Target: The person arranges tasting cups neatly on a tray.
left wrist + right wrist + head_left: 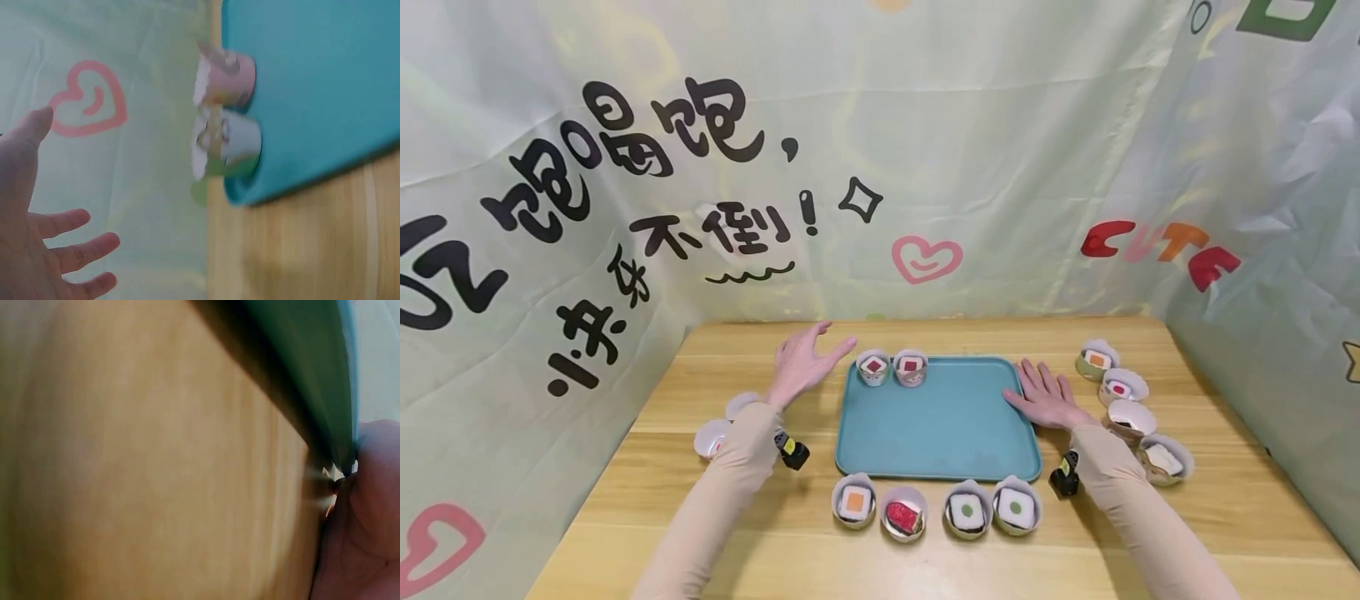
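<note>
A blue tray [936,425] lies on the table, with two paper cups on its back left corner. One is a white cup [234,144] with an animal print; the other is a pink cup [230,78]. In the head view, each holds a white piece with a dark red centre. My left hand [805,362] hovers just left of these cups, fingers spread and holding nothing. At the tray's right edge is my right hand [1047,398], its thumb over the rim and its fingers stretched out beside it. The right wrist view shows the thumb [378,469] against the tray's edge.
In front of the tray stand several cups, including one with an orange-centred piece [854,502], one with a red piece [904,517] and two with green-dotted pieces [967,512]. More cups [1125,387] line the right side; others [711,437] sit behind my left forearm. Printed cloth [1000,167] surrounds the table.
</note>
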`<state>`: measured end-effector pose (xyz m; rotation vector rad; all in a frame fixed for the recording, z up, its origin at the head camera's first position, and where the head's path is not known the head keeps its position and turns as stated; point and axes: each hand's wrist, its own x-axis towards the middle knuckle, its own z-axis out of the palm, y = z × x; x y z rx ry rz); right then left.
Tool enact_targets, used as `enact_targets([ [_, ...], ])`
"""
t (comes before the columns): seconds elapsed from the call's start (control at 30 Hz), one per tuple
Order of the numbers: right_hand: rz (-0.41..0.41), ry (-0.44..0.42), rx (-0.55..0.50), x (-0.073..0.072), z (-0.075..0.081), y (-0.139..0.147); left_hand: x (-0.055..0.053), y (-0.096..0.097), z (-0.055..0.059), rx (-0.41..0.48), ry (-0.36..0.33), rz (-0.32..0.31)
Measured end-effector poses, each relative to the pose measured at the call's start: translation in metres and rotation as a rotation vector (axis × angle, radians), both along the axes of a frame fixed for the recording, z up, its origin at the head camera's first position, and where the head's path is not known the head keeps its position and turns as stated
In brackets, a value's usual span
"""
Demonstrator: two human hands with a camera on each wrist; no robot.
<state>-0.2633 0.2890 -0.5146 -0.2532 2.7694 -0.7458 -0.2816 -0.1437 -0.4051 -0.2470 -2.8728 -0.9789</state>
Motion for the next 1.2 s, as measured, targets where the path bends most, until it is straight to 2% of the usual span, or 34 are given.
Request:
enact_targets([
  [0.17, -0.004, 0.009, -0.005, 0.001, -0.002, 0.000, 0.003, -0.022, 0.005, -0.093, -0.008, 0.021],
  [0.37, -0.004, 0.012, 0.013, 0.006, 0.004, -0.004, 0.005, -0.048, 0.009, -0.199, -0.041, 0.047],
  [0.47, -0.001, 0.010, -0.010, 0.009, 0.008, -0.005, 0.009, -0.057, 0.011, -0.239, -0.093, 0.058],
  [0.6, 0.001, 0.005, -0.023, 0.009, 0.009, -0.004, 0.015, -0.065, 0.012, -0.276, -0.202, 0.070],
  [0.8, -0.002, -0.004, 0.014, 0.007, 0.007, -0.004, 0.018, -0.073, 0.009, -0.323, -0.314, 0.102],
  [0.9, -0.002, -0.006, 0.016, 0.008, 0.009, -0.006, 0.018, -0.079, 0.006, -0.341, -0.357, 0.119],
  [1.0, -0.001, -0.008, 0.027, 0.008, 0.010, -0.006, 0.018, -0.086, 0.002, -0.379, -0.367, 0.126],
  [1.2, 0.000, -0.010, 0.013, 0.003, 0.004, -0.002, 0.021, -0.097, -0.003, -0.407, -0.427, 0.126],
])
